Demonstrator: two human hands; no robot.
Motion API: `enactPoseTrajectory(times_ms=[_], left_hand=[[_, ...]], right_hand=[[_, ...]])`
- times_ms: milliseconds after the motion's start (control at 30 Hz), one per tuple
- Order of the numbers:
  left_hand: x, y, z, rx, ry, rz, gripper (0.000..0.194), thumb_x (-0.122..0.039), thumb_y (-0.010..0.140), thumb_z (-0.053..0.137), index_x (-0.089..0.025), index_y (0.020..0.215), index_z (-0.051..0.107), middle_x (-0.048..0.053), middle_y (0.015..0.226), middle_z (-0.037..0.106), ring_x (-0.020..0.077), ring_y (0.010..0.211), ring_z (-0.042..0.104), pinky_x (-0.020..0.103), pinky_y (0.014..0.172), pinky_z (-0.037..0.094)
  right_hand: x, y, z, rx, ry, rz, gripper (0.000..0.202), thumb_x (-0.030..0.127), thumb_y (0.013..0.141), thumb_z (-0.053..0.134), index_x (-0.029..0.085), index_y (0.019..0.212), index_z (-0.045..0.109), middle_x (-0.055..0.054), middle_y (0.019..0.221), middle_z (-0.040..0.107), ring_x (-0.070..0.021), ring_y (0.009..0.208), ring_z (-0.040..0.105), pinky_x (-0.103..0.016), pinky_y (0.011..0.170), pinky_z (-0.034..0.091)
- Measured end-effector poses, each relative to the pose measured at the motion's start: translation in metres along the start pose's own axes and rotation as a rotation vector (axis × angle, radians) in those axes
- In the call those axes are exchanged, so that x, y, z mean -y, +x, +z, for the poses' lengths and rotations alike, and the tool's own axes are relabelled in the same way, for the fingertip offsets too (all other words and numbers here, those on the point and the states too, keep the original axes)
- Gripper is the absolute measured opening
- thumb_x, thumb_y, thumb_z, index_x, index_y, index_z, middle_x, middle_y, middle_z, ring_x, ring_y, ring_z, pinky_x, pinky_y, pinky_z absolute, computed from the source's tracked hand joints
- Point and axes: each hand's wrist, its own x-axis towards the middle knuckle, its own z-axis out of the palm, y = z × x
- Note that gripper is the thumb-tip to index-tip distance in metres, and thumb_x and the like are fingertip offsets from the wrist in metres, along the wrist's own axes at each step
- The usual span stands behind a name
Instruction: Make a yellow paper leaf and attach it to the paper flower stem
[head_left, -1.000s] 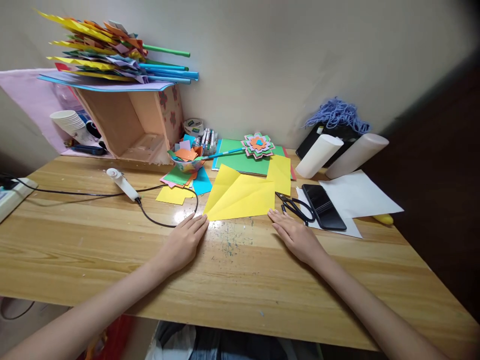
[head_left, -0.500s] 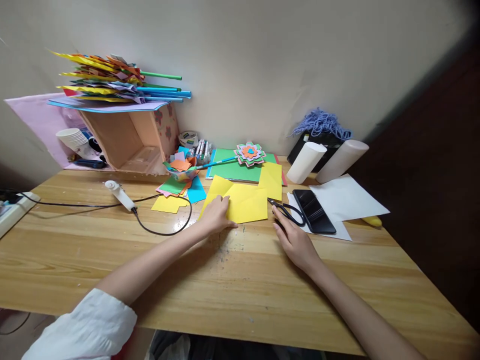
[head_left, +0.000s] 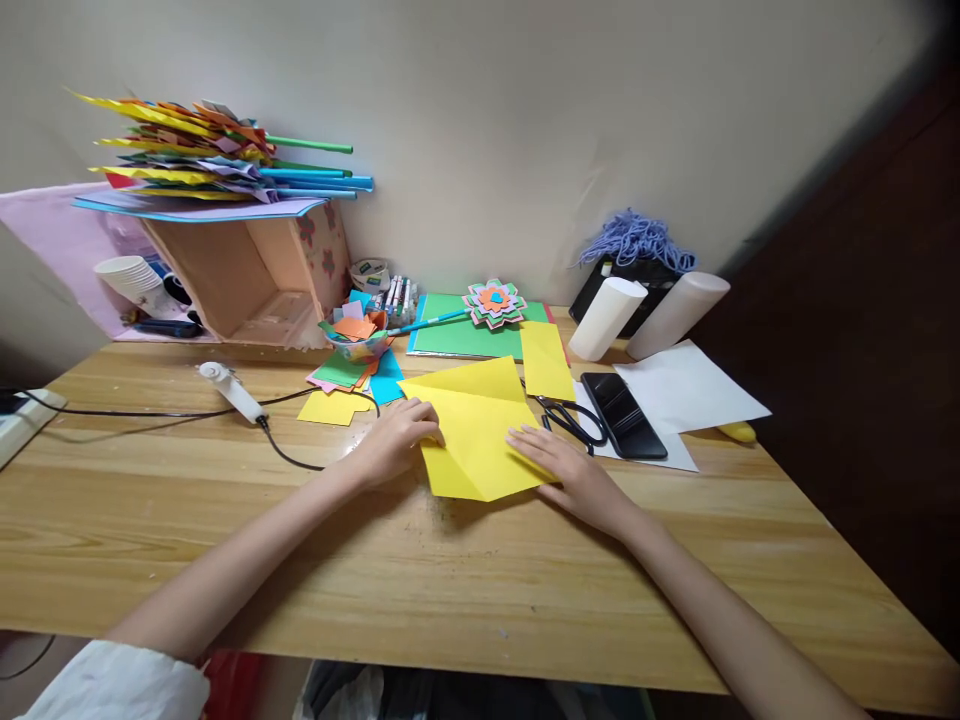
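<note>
A creased sheet of yellow paper (head_left: 476, 430) lies between my two hands, tilted a little off the table. My left hand (head_left: 401, 437) pinches its left edge with curled fingers. On the right edge, my right hand (head_left: 574, 475) has its fingers over the top and its thumb underneath. Just beyond my right hand, black-handled scissors (head_left: 574, 425) rest on the table, their blades partly hidden by the yellow sheet. A smaller yellow paper piece (head_left: 547, 362) lies behind, overlapping a green sheet (head_left: 465, 335) that bears a layered paper flower (head_left: 494, 302).
A black phone (head_left: 622, 415) and white paper (head_left: 694, 385) lie at right, near two white rolls (head_left: 609, 318). At left are a corded glue gun (head_left: 230, 390), paper scraps (head_left: 341, 370), a bowl of scraps (head_left: 358, 340) and a pink box (head_left: 326, 250) stacked with paper flowers (head_left: 180, 150).
My right hand has left the scissors and taken the yellow sheet's right edge. The sheet has turned and come nearer to me, with my left hand on its left edge.
</note>
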Motion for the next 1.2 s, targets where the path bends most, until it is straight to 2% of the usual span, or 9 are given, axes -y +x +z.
enactPoseTrajectory(times_ms=[133, 233, 300, 367, 467, 633, 733, 833, 1200], left_hand=[[0.002, -0.020, 0.001, 0.072, 0.002, 0.098, 0.036, -0.002, 0.069, 0.048, -0.021, 0.097, 0.063, 0.005, 0.107, 0.060, 0.0195, 0.097, 0.053, 0.033, 0.085, 0.038], [-0.004, -0.025, 0.001, 0.180, -0.063, 0.210, 0.038, -0.005, 0.071, 0.050, -0.022, 0.103, 0.060, 0.004, 0.112, 0.060, 0.0192, 0.101, 0.054, 0.032, 0.087, 0.039], [-0.004, -0.025, 0.003, 0.210, -0.111, 0.206, 0.032, -0.007, 0.074, 0.049, -0.021, 0.100, 0.061, 0.003, 0.110, 0.062, 0.0183, 0.098, 0.056, 0.029, 0.083, 0.041], [-0.001, -0.023, 0.006, 0.194, -0.180, 0.144, 0.024, -0.013, 0.081, 0.047, -0.021, 0.097, 0.061, 0.003, 0.105, 0.064, 0.0166, 0.093, 0.059, 0.026, 0.078, 0.042], [0.004, -0.017, 0.011, 0.158, -0.316, 0.029, 0.020, -0.025, 0.087, 0.043, -0.020, 0.093, 0.061, 0.003, 0.093, 0.065, 0.0147, 0.085, 0.059, 0.024, 0.073, 0.042], [0.005, -0.003, 0.013, 0.110, -0.449, -0.195, 0.022, -0.034, 0.085, 0.044, -0.017, 0.079, 0.057, 0.002, 0.080, 0.061, 0.0150, 0.073, 0.055, 0.026, 0.067, 0.040], [0.004, 0.001, 0.017, 0.078, -0.399, -0.314, 0.029, -0.042, 0.082, 0.047, -0.017, 0.067, 0.050, 0.002, 0.072, 0.055, 0.0149, 0.067, 0.051, 0.026, 0.061, 0.037], [0.003, 0.001, 0.021, 0.030, -0.290, -0.388, 0.035, -0.047, 0.080, 0.048, -0.018, 0.061, 0.041, 0.000, 0.067, 0.049, 0.0143, 0.062, 0.046, 0.026, 0.056, 0.032], [0.001, 0.001, 0.026, -0.007, -0.088, -0.520, 0.047, -0.057, 0.073, 0.052, -0.019, 0.055, 0.030, -0.002, 0.061, 0.045, 0.0121, 0.056, 0.039, 0.024, 0.051, 0.022]], right_hand=[[0.009, 0.006, 0.010, 0.024, -0.040, -0.044, 0.046, 0.008, 0.083, 0.040, 0.024, 0.125, 0.048, -0.005, 0.128, 0.052, -0.0186, 0.121, 0.045, -0.039, 0.099, 0.040], [0.012, 0.007, 0.010, 0.049, -0.062, -0.040, 0.043, 0.017, 0.083, 0.046, 0.018, 0.126, 0.048, -0.009, 0.129, 0.051, -0.0217, 0.117, 0.049, -0.040, 0.097, 0.042], [0.012, 0.004, 0.007, 0.044, -0.047, -0.052, 0.042, 0.027, 0.084, 0.051, 0.018, 0.125, 0.049, -0.010, 0.128, 0.052, -0.0226, 0.115, 0.050, -0.041, 0.097, 0.042], [0.011, -0.001, 0.006, -0.005, -0.004, -0.054, 0.035, 0.031, 0.084, 0.051, 0.020, 0.117, 0.056, -0.008, 0.122, 0.057, -0.0217, 0.111, 0.054, -0.040, 0.095, 0.043], [0.012, -0.007, 0.005, -0.096, 0.092, -0.007, 0.020, 0.027, 0.086, 0.049, 0.023, 0.096, 0.065, -0.006, 0.106, 0.065, -0.0192, 0.097, 0.059, -0.035, 0.084, 0.048], [0.019, -0.005, 0.005, -0.150, 0.163, 0.174, 0.012, 0.024, 0.086, 0.049, 0.020, 0.082, 0.060, -0.006, 0.088, 0.063, -0.0182, 0.083, 0.058, -0.034, 0.076, 0.046], [0.020, -0.002, 0.006, -0.146, 0.158, 0.331, 0.012, 0.027, 0.085, 0.049, 0.020, 0.078, 0.055, -0.005, 0.085, 0.057, -0.0176, 0.080, 0.055, -0.033, 0.073, 0.045], [0.019, -0.001, 0.010, -0.128, 0.108, 0.420, 0.014, 0.030, 0.085, 0.050, 0.020, 0.074, 0.051, -0.003, 0.083, 0.052, -0.0173, 0.080, 0.053, -0.033, 0.074, 0.042], [0.016, -0.002, 0.015, -0.080, -0.059, 0.467, 0.024, 0.036, 0.085, 0.050, 0.019, 0.069, 0.048, -0.003, 0.079, 0.051, -0.0176, 0.077, 0.048, -0.032, 0.073, 0.036]])
